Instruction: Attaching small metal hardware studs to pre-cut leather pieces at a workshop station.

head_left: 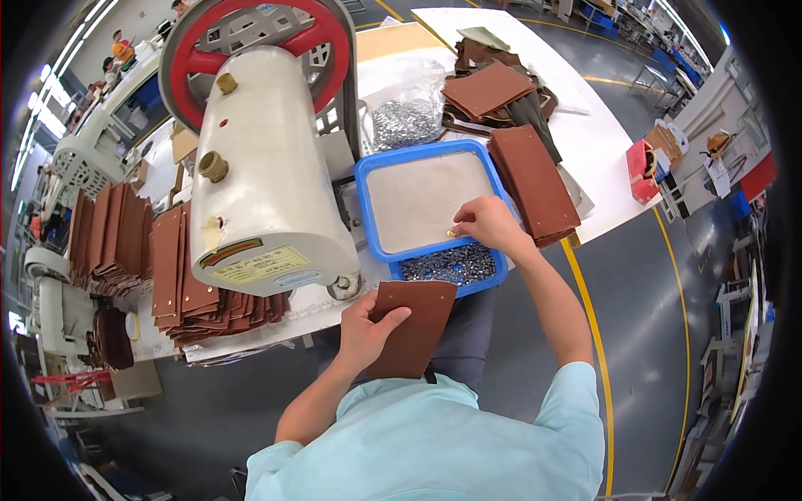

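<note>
One flat brown leather panel (413,330) with tiny corner holes, gripped by left hand (365,331)

left hand (361,330): grips brown leather piece (415,327) | right hand (489,223): pinches small rivet (451,233) in blue tray (365,179)

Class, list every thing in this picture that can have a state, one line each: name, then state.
Left hand: grip shut on the brown leather piece, held flat.
Right hand: fingertips pinched on a small gold rivet.
Blue tray: mostly bare, small metal parts heaped at its near end.
Clear bag: holds small metal parts.
Leather stack: piled beside the tray.
</note>
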Motion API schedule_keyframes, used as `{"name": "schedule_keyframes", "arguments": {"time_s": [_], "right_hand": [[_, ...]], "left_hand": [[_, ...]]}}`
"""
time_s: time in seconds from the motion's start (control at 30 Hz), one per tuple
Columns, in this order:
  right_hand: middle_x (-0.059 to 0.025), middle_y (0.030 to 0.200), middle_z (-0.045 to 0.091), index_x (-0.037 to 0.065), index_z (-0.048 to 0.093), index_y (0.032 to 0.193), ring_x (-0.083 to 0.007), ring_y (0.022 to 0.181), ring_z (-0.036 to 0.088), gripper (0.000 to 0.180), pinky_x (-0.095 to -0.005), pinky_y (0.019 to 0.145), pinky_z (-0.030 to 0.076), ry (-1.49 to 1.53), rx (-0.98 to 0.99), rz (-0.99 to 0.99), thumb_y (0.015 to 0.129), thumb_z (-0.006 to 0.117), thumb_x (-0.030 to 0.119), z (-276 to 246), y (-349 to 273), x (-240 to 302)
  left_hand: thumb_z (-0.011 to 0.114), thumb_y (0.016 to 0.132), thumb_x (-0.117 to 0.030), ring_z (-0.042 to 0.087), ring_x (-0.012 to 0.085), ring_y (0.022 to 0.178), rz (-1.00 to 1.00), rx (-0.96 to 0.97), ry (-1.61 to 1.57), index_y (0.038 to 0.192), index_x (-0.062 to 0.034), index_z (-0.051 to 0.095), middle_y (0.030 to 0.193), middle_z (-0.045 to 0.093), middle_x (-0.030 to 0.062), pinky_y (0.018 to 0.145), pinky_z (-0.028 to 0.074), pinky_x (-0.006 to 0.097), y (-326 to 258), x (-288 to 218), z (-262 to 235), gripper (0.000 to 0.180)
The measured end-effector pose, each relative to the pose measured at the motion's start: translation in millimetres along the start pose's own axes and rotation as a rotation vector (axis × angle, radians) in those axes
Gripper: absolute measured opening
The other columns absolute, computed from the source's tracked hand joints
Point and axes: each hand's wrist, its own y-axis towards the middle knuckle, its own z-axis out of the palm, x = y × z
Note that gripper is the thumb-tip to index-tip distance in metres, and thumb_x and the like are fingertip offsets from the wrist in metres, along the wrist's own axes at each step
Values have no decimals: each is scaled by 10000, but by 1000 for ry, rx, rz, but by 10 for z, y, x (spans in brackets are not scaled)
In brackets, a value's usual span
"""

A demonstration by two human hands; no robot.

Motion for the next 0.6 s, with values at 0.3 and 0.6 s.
{"name": "schedule_keyframes", "arguments": {"time_s": [0.3, 0.6], "right_hand": [[-159, 857, 744, 80, 780, 817, -343, 857, 719, 98, -446, 784, 561, -327, -11, -9, 805, 737, 167, 141, 149, 88], [-133, 889, 727, 26, 736, 871, -294, 822, 716, 124, -399, 751, 569, -270, -319, -183, 857, 710, 146, 256, -26, 90]], "left_hand": [[611, 1055, -210, 628, 45, 876, -127, 39, -156, 1220, 5, 695, 976, 749, 5, 768, 516, 228, 10, 70, -98, 284], [653, 1021, -139, 664, 59, 868, -170, -45, -194, 1272, 38, 676, 1010, 767, 54, 776, 536, 223, 82, -14, -43, 308]]}}
